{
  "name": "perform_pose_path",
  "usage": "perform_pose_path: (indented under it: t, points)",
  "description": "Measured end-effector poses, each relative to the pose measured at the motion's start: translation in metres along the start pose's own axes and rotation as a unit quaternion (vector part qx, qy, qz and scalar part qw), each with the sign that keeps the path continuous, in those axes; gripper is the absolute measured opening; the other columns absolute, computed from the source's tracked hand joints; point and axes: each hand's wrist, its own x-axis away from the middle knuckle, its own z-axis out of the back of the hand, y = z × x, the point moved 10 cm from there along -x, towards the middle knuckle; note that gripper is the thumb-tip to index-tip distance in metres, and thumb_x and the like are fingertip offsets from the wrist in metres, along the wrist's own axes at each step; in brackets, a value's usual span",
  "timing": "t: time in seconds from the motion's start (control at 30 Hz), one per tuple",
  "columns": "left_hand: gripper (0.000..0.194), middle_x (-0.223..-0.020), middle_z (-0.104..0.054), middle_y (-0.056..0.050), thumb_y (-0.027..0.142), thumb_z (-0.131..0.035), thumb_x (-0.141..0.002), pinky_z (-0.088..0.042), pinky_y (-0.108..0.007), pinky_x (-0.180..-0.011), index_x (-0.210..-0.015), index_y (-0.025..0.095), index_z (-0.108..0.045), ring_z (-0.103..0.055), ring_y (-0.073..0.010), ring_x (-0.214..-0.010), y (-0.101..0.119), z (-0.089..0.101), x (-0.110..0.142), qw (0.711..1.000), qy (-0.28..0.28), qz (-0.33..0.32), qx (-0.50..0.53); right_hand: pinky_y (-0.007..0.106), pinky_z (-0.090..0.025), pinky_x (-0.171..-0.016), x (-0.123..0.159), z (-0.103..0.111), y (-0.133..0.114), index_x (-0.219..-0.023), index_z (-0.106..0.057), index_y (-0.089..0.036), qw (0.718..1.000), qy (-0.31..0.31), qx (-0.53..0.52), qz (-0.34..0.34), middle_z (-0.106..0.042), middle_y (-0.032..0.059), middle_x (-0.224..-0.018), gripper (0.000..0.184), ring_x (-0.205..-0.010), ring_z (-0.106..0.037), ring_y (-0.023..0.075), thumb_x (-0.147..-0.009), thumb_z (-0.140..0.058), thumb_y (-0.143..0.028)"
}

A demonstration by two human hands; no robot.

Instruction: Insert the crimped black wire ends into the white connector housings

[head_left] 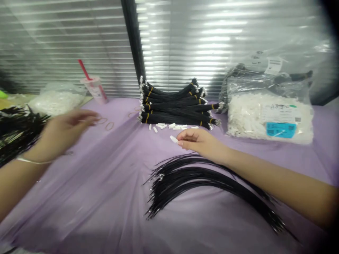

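My right hand (199, 140) hovers above a loose fan of black wires (201, 180) on the purple cloth, pinching a small white connector (173, 139) at its fingertips. Several more white connectors (169, 126) lie just beyond it, in front of a stack of bundled black wires (177, 104) tied with yellow bands. My left hand (66, 131) is raised at the left, blurred by motion, its fingers reaching toward the rubber bands (109, 125) on the cloth. Whether it holds anything is unclear.
A clear bag of white connectors (267, 114) with a blue label lies at the right, with another bag (265, 67) behind it. A drink cup with a red straw (94, 88) and a second bag of white parts (55, 100) sit at the back left. More black wires (16, 130) lie at the far left.
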Motion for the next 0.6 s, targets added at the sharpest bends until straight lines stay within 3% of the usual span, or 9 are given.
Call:
perform_pose_path:
  t: [0.03,0.07,0.13,0.23,0.37,0.5,0.6]
  points:
    - [0.030,-0.094,-0.063,0.003,0.036,-0.057,-0.080,-0.042,-0.026,-0.088,-0.101,0.014,-0.061,-0.054,-0.0087,-0.085,0.012,-0.019,0.008,0.998,-0.030,-0.030,0.037,0.023,-0.041,-0.058,0.001,-0.006,-0.001,-0.084,-0.059,-0.016,0.999,0.004,-0.041,-0.017,-0.055,-0.0012,-0.070,0.019,-0.062,-0.050,0.0092,-0.079,-0.058,-0.034]
    - [0.030,-0.097,-0.064,-0.001,0.035,-0.061,-0.077,-0.045,-0.026,-0.085,-0.098,0.014,-0.062,-0.056,-0.0107,-0.084,0.026,-0.049,0.019,0.988,-0.098,-0.055,0.104,0.023,-0.040,-0.058,0.001,-0.010,-0.003,-0.082,-0.057,-0.016,0.997,0.014,-0.072,-0.028,-0.053,-0.0021,-0.068,0.019,-0.061,-0.049,0.0089,-0.078,-0.060,-0.034]
    - [0.033,-0.096,-0.064,-0.005,0.036,-0.061,-0.078,-0.050,-0.027,-0.076,-0.102,0.014,-0.059,-0.060,-0.0120,-0.078,0.050,-0.103,0.038,0.945,-0.187,-0.038,0.266,0.023,-0.040,-0.056,0.001,-0.014,-0.008,-0.079,-0.054,-0.016,0.994,0.039,-0.093,-0.031,-0.052,-0.0031,-0.064,0.020,-0.058,-0.048,0.0087,-0.077,-0.061,-0.035]
    - [0.029,-0.090,-0.063,-0.005,0.034,-0.061,-0.078,-0.050,-0.024,-0.071,-0.095,0.011,-0.058,-0.059,-0.0088,-0.070,0.081,-0.150,0.048,0.871,-0.204,-0.026,0.445,0.023,-0.037,-0.052,0.000,-0.009,-0.014,-0.076,-0.052,-0.017,0.994,0.091,-0.066,-0.015,-0.052,-0.0030,-0.063,0.026,-0.055,-0.046,0.0087,-0.073,-0.064,-0.039]
    - [0.024,-0.086,-0.059,-0.003,0.027,-0.065,-0.075,-0.048,-0.020,-0.064,-0.090,0.010,-0.058,-0.055,-0.0062,-0.067,0.088,-0.172,0.042,0.823,-0.196,-0.012,0.533,0.023,-0.037,-0.051,-0.001,-0.002,-0.007,-0.072,-0.051,-0.018,0.992,0.123,-0.004,-0.025,-0.054,-0.0018,-0.065,0.024,-0.056,-0.048,0.0097,-0.073,-0.065,-0.037]
    - [0.021,-0.073,-0.056,0.001,0.025,-0.067,-0.073,-0.045,-0.016,-0.059,-0.082,0.009,-0.058,-0.051,-0.0034,-0.061,0.073,-0.178,0.044,0.815,-0.202,-0.001,0.543,0.025,-0.041,-0.055,-0.003,-0.019,0.000,-0.071,-0.052,-0.018,0.998,0.045,0.029,-0.030,-0.057,-0.0005,-0.068,0.021,-0.060,-0.052,0.0115,-0.074,-0.064,-0.034]
    - [0.019,-0.075,-0.056,0.000,0.025,-0.064,-0.076,-0.047,-0.016,-0.062,-0.082,0.009,-0.058,-0.053,-0.0041,-0.065,0.056,-0.181,0.050,0.805,-0.199,0.030,0.559,0.025,-0.042,-0.056,0.000,-0.033,-0.005,-0.078,-0.055,-0.019,0.994,-0.009,0.112,-0.002,-0.057,-0.0005,-0.070,0.012,-0.060,-0.052,0.0115,-0.077,-0.061,-0.029]
